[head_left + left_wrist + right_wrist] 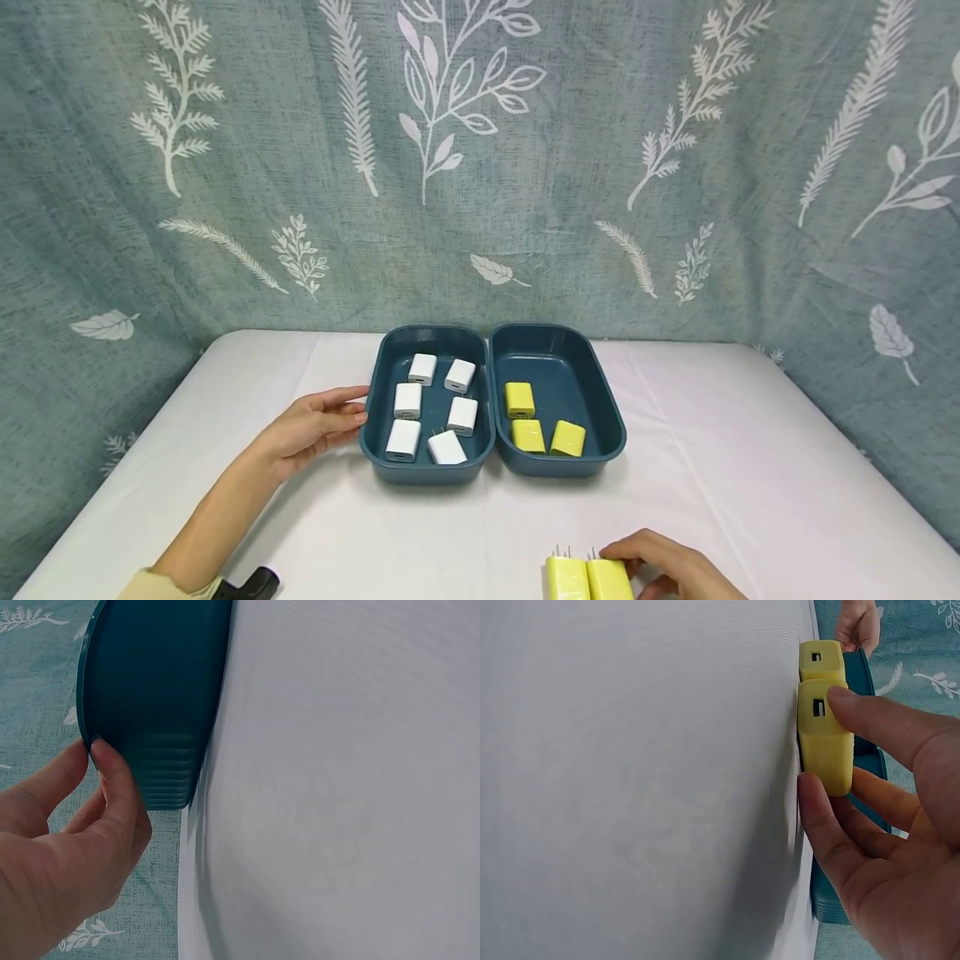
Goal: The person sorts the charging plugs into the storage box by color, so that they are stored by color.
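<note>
My left hand (322, 425) pinches the left rim of a dark blue tray (427, 475) between thumb and fingers; the left wrist view shows this hand (82, 847) at the tray's edge (157, 667). Several white charger plugs (407, 400) lie in that tray. At the front of the table, my right hand (675, 567) holds a yellow charger plug (609, 579), its prongs pointing away from me. A second yellow charger plug (567, 577) lies beside it on the left. In the right wrist view, the fingers (892, 724) are around the nearer plug (826, 742).
A second dark blue tray (558, 468) adjoins the first on the right, with three yellow charger plugs (528, 436) inside. White cloth (360, 542) covers the table. A green leaf-patterned curtain (570, 250) hangs behind and along the sides.
</note>
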